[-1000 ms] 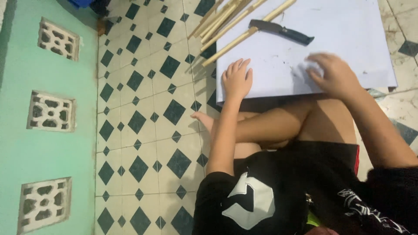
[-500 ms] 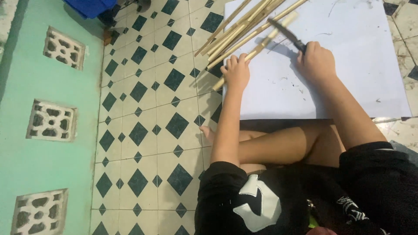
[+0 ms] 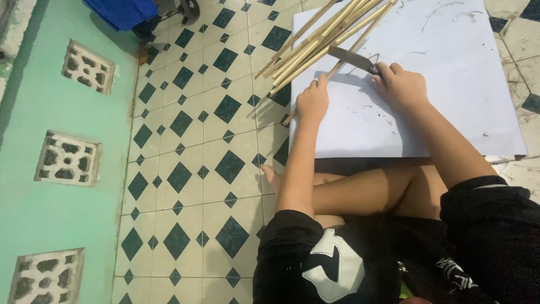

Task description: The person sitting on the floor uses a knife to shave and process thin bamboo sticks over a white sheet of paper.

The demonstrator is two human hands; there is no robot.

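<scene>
A tiled floor [image 3: 191,169] with dark diamonds on pale squares fills the middle of the frame, and a green wall [image 3: 50,112] with pierced vent blocks runs down the left side. A blue cloth or bag [image 3: 121,11] lies at the upper left, well apart from the hands. A large white sheet [image 3: 450,84] covers the upper right of the frame; its near edge runs just above the person's folded legs [image 3: 371,188], and its left edge lies beside the left hand. The sheet's middle and right are bare but for thin dark shavings, while a thick bundle of bamboo sticks [image 3: 320,42] crosses its upper left corner on a slant and spills onto the tiles, crowding that corner.

The left hand [image 3: 312,101] sits at the sheet's left edge, its grip curled on one single stick [image 3: 332,73] that slants away from the bundle; how tightly the fingers press cannot be told. The right hand [image 3: 402,87] lies further right on the sheet, its grip closed on the handle of a knife [image 3: 349,57]. The dark blade points up and left from that grip, lying across the single stick and touching the bundle's lower edge, between the two hands.
</scene>
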